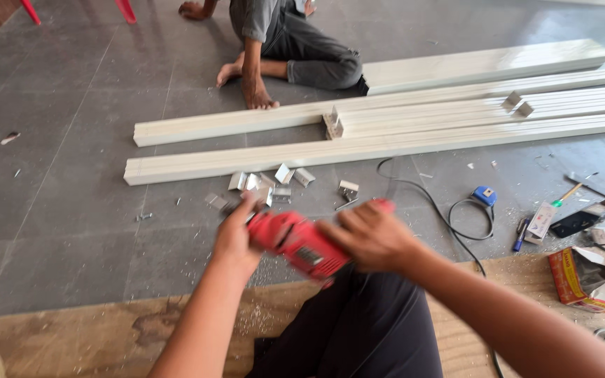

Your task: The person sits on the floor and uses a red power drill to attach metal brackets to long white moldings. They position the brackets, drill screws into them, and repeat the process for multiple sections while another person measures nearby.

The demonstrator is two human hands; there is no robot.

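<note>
A red power drill (301, 243) is held low over the grey floor in front of my knees. My right hand (369, 234) is wrapped over its rear body. My left hand (237, 233) grips the front end near the chuck, which is hidden by the fingers and motion blur. Just beyond the drill lie several small metal brackets (274, 183) on the floor. Long white metal profiles (386, 143) lie across the floor behind them.
Another person sits on the floor at the top, one hand (257, 94) resting by a white profile. A black cable (456, 224) loops right. Pens, a blue tape measure (484, 195) and an open cardboard box (592, 278) lie at right. A plywood sheet (106, 329) is under me.
</note>
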